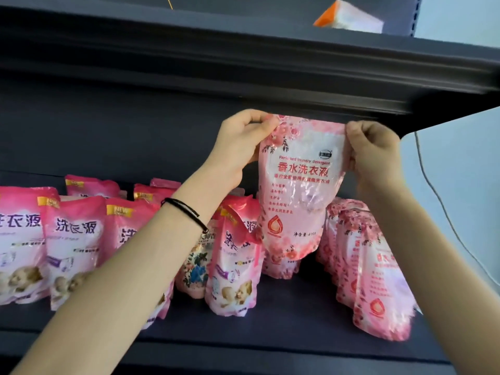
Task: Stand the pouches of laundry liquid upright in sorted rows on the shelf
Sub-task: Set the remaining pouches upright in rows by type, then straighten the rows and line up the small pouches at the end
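A pale pink floral pouch (299, 185) hangs upright in the air above the dark shelf (284, 315). My left hand (240, 139) pinches its top left corner and my right hand (372, 147) pinches its top right corner. Under it and to the right stands a row of matching floral pouches (376, 280), one behind another. On the left stand several deeper pink pouches with a baby picture (73, 244), and one more of them (232, 272) leans near the middle. A pouch with blue flowers (194, 266) stands between my left forearm and that leaning pouch.
The upper shelf board (243, 58) juts out just above my hands. An orange and white package (349, 18) lies on top of it. A thin cable (443, 207) hangs down the pale wall at the right. Bare shelf surface shows in front of the pouches.
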The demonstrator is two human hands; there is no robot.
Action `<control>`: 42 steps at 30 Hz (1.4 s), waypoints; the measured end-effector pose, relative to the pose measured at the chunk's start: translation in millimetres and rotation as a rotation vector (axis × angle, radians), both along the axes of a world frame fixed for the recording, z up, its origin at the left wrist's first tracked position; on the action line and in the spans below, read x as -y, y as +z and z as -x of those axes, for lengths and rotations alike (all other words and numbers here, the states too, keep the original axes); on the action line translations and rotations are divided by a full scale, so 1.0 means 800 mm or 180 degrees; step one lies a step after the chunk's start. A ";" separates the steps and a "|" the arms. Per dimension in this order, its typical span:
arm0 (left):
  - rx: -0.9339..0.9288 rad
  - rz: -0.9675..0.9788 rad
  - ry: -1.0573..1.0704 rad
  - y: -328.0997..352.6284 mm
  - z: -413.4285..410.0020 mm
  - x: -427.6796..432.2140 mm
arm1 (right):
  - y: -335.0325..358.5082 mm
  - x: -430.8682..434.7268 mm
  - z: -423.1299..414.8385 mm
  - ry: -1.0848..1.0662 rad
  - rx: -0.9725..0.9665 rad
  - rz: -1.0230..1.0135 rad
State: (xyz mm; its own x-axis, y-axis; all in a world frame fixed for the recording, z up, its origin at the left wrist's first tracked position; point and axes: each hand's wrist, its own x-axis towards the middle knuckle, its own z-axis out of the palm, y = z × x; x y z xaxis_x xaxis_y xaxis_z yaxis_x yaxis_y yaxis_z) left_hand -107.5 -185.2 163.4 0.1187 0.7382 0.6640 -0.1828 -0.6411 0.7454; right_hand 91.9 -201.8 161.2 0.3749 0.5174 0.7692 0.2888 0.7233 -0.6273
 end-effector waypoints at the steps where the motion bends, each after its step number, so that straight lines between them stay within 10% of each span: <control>1: 0.0022 -0.0062 0.0010 -0.001 -0.006 0.009 | -0.001 0.010 -0.001 0.0005 -0.0057 -0.0025; 26: 0.0148 0.0202 0.0104 -0.192 -0.073 0.005 | -0.190 0.018 -0.035 -0.0168 -0.0718 0.0668; 42: -0.1311 0.0212 0.1039 -0.357 -0.109 0.038 | -0.334 0.055 -0.011 0.0188 0.0257 0.1633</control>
